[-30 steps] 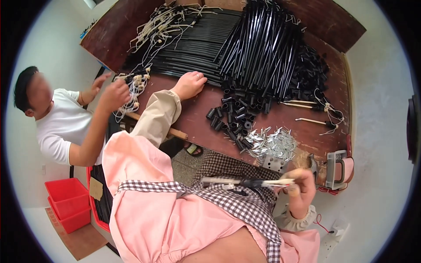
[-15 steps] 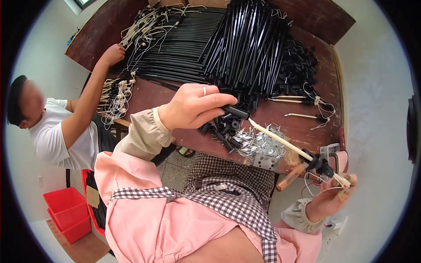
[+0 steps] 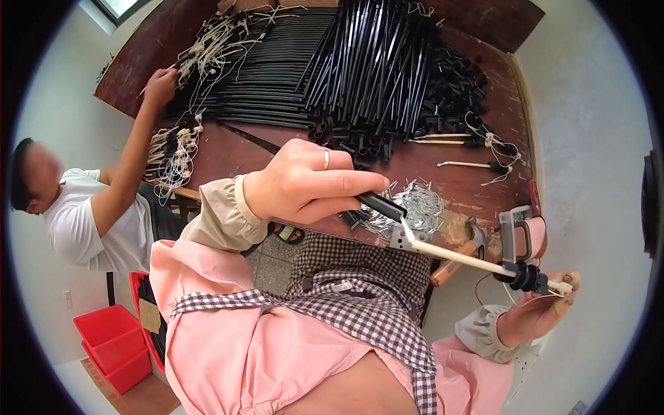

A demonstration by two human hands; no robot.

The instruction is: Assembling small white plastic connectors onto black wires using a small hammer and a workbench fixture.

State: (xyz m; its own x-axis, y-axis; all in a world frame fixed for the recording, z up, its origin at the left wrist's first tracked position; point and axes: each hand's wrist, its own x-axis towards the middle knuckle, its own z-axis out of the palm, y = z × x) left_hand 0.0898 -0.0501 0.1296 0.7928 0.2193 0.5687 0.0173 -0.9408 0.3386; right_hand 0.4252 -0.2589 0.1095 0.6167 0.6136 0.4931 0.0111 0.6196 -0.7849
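My left hand (image 3: 311, 183), with a ring on one finger, is closed round a long black tube (image 3: 382, 205) that slants down to the right. The tube's far part shows behind the hand, over the table. At the lower right, my right hand (image 3: 541, 309) pinches the end of a cream rod (image 3: 462, 257) by its thin white cords. A ribbed black fitting (image 3: 523, 276) sits round the rod close to my fingers. The rod's narrow white tip is at the tube's lower end; whether it has entered cannot be told.
The brown table (image 3: 477, 183) holds black tubes (image 3: 373, 66), small black sleeves (image 3: 453, 90) and silver pins (image 3: 418, 200). A wooden-handled hammer (image 3: 453, 268) lies by the right edge. At left, a co-worker (image 3: 104, 221) reaches toward corded rods (image 3: 218, 45). Red bins (image 3: 114, 332) stand below.
My left hand and the tube have moved slightly right and down. The cream rod lies flatter, and my right hand has shifted a little right. The co-worker's hand has moved left.
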